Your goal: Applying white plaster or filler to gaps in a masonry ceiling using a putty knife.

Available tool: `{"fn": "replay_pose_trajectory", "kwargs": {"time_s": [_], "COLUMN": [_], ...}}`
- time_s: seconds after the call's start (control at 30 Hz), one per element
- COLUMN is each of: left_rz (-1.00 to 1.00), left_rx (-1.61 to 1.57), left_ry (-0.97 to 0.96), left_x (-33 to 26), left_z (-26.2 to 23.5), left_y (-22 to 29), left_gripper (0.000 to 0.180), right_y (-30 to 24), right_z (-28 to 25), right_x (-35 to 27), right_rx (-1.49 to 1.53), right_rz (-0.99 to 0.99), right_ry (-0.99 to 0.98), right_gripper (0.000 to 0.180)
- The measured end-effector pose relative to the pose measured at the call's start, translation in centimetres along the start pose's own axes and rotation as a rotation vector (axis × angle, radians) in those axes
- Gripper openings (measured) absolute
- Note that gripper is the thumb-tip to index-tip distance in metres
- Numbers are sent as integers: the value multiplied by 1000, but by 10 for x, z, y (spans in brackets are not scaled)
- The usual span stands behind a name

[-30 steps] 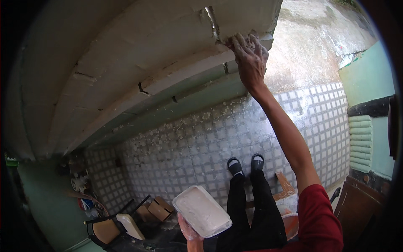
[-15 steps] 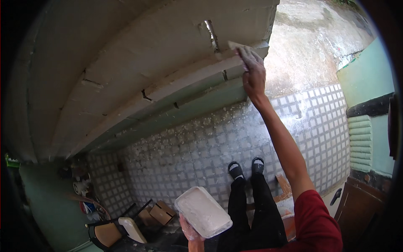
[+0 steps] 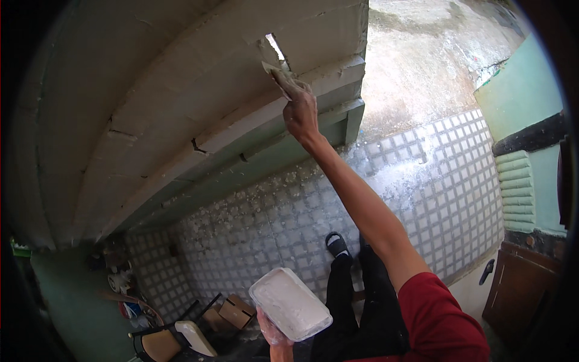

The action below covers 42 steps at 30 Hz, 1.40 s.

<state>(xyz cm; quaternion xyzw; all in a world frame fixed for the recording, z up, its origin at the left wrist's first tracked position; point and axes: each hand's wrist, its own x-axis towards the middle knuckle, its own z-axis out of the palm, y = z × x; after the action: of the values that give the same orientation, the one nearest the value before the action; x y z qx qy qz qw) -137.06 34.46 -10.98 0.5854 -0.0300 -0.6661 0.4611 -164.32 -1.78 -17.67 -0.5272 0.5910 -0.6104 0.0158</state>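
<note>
My right hand (image 3: pixel 300 108) is raised against the pale plastered wall (image 3: pixel 199 72), its fingers closed round a flat scraper (image 3: pixel 275 75) smeared with putty. The scraper's edge lies at the lower left of a bright narrow slot (image 3: pixel 275 47) in that wall, seemingly touching it. Low and near my body, my left hand (image 3: pixel 269 332) supports a white rectangular plastic tub (image 3: pixel 315 330) from its left side and below. Off-white putty (image 3: pixel 288 301) fills much of the tub. White residue coats the fingers of both hands.
Below the wall runs a ledge (image 3: pixel 241 120) with dark cracks. Whitish splatter marks the tiled floor (image 3: pixel 241 223). A chair (image 3: pixel 158 344) and a cardboard box (image 3: pixel 236 311) stand at lower left. At right are a green wall (image 3: pixel 512 93) and a brown wooden panel (image 3: pixel 518 289).
My right hand has swept left along the wall with the scraper, from right of the slot to its lower left end. The tub stays in my left hand, almost unmoved.
</note>
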Motion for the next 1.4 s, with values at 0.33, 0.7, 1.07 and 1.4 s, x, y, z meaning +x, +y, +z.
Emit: {"fn": "replay_pose_trajectory", "kwargs": {"time_s": [0.33,0.7,1.07,1.4], "left_rz": [26,53,61,37], "left_rx": [-24,67,98,-2], "left_ry": [-24,-81,-48,-30], "left_x": [-6,-6,-8,-16], "left_z": [-4,10,17,11], "left_y": [2,-1,1,-8], "left_gripper": [58,62,63,58], "right_y": [29,31,-26,-4], "right_z": [-66,-88,-40,-67], "right_x": [71,83,50,84], "right_rx": [-11,71,71,-285], "right_rz": [258,42,45,252], "right_ry": [248,406,-36,121], "right_gripper": [63,64,69,53]}}
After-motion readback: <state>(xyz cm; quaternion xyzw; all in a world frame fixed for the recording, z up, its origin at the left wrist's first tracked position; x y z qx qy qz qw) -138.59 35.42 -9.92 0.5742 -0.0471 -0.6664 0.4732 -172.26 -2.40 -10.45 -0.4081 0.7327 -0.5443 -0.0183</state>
